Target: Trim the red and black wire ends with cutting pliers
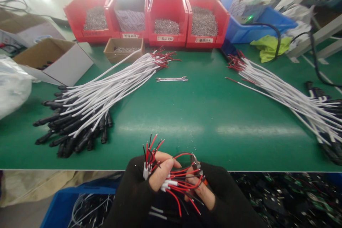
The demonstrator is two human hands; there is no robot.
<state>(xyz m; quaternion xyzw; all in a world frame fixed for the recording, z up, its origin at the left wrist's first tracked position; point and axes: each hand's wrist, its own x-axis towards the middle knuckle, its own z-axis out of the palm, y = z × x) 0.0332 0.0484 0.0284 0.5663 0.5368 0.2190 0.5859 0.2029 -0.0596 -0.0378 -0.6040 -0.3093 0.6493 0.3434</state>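
At the table's front edge, over my lap, my left hand [163,174] is closed around a bunch of white cables [169,184] with red and black wire ends fanning out on both sides. Thumb and forefinger pinch near one red wire [182,154] that arcs to the right. My right hand [201,189] grips a pair of small cutting pliers [196,163], whose orange handle shows partly below the fingers. The metal jaws point up and touch or nearly touch that wire's end; which, I cannot tell. Several wires cross in front of the right fingers and partly hide them.
White cable bundles with black connectors lie at left [107,85] and right [283,92]. Between them rests a double-ended wrench [172,78]. Behind stand red bins [167,38] of small metal parts, a cardboard box [64,66] and a blue bin [263,30]. A blue crate [55,206] sits below.
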